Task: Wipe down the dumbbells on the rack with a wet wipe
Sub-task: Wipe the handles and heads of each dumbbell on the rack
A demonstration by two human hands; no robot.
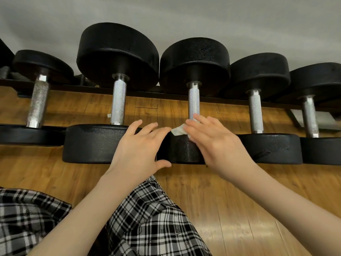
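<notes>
Several black dumbbells with knurled steel handles lie side by side on a dark rack (140, 93). My right hand (214, 143) lies with straight fingers on a white wet wipe (178, 130), pressing it onto the near head of the middle dumbbell (184, 150), at the foot of its handle (193, 100). My left hand (142, 145) rests with spread fingers on the near head of the neighbouring dumbbell (92, 143) to the left, its fingertips almost touching the wipe. Most of the wipe is hidden under my right fingers.
A wooden floor (230, 200) runs beneath and in front of the rack. My checked trousers (151, 218) fill the lower left. Smaller dumbbells (269, 148) continue to the right, and one with a worn handle (37, 102) sits at the left. A grey wall is behind.
</notes>
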